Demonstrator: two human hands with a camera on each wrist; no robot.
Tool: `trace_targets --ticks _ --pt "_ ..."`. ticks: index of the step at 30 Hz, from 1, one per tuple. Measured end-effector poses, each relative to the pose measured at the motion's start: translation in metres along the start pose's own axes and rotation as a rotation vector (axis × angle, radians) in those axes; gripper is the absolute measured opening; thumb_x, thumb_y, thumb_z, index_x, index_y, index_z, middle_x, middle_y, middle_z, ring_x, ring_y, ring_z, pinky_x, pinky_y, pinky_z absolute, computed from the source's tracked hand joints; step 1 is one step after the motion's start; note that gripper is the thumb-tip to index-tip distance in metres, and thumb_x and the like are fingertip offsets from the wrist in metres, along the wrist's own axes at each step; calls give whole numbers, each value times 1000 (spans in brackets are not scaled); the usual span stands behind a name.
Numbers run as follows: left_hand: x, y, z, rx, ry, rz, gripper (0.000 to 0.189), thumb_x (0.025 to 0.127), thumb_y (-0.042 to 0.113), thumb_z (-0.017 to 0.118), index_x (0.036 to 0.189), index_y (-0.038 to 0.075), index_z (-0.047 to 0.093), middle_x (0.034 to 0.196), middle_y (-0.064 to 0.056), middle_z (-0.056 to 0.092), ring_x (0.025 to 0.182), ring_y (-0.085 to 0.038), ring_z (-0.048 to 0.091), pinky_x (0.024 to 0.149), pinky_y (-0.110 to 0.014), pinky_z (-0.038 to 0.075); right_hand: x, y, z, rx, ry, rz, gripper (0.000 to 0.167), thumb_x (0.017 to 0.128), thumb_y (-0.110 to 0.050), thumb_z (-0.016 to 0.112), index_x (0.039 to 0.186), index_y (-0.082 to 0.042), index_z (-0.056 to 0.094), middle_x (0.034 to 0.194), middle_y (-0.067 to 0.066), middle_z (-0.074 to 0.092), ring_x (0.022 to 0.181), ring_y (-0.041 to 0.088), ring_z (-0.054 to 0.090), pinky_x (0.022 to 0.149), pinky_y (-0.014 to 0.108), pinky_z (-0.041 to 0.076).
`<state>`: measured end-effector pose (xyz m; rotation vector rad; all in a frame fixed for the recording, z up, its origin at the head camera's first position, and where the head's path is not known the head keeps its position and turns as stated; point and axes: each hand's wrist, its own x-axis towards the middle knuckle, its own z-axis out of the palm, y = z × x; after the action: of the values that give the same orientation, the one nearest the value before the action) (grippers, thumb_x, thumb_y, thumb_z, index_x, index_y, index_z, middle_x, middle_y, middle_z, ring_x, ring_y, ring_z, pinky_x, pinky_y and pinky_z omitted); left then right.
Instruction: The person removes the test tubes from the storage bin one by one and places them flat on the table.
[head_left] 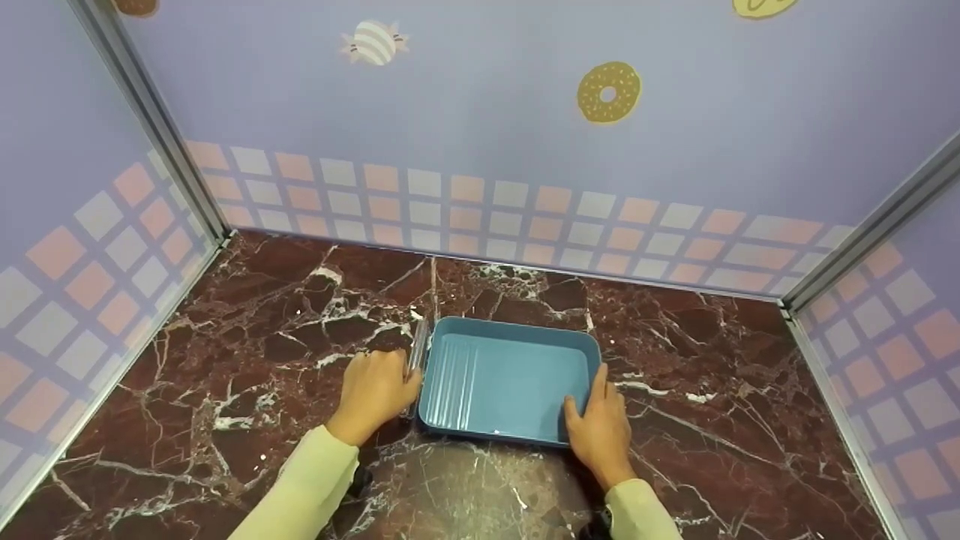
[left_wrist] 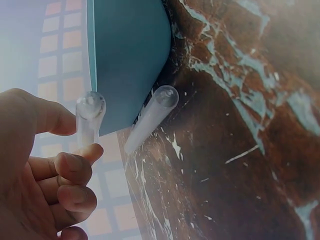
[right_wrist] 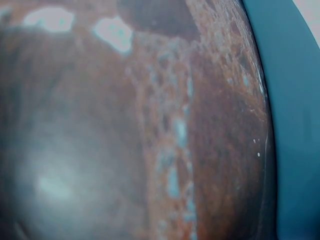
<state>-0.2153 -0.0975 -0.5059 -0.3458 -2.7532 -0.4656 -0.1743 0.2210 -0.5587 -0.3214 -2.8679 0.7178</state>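
A shallow blue tray (head_left: 532, 386) lies on the marble-patterned surface in the head view. Along its left inner side run several clear, parallel strips that look like tubes laid side by side. My left hand (head_left: 379, 390) is at the tray's left edge. In the left wrist view, its thumb and fingers pinch a clear tube (left_wrist: 90, 117) with a rounded end. A second clear tube (left_wrist: 155, 115) lies beside the tray's outer wall. My right hand (head_left: 600, 431) grips the tray's right wall, thumb inside and fingers outside. The right wrist view shows the tray wall (right_wrist: 300, 125) but no fingers.
The dark red marbled surface (head_left: 277, 375) spreads around the tray. A lilac back panel (head_left: 480, 97) with checks and sweets stands behind it. Side panels with metal corner posts (head_left: 161, 135) close off left and right.
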Motion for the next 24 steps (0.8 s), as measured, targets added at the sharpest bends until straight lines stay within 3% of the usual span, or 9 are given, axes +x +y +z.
trace_targets --ticks 6,24 --pt "-1 -4 2 5 -31 -26 43 79 24 68 49 17 37 44 1 42 45 -22 37 50 -36 34 1 0 0 4 -4 7 79 93 -34 55 153 0 16 140 26 44 127 42 43 97 57 40" --pt "-3 -9 11 21 -24 -20 43 79 22 68 49 17 37 43 2 40 45 -23 41 54 -41 40 0 0 -1 11 27 -2 78 92 -34 57 152 0 20 137 27 46 125 42 45 96 56 42"
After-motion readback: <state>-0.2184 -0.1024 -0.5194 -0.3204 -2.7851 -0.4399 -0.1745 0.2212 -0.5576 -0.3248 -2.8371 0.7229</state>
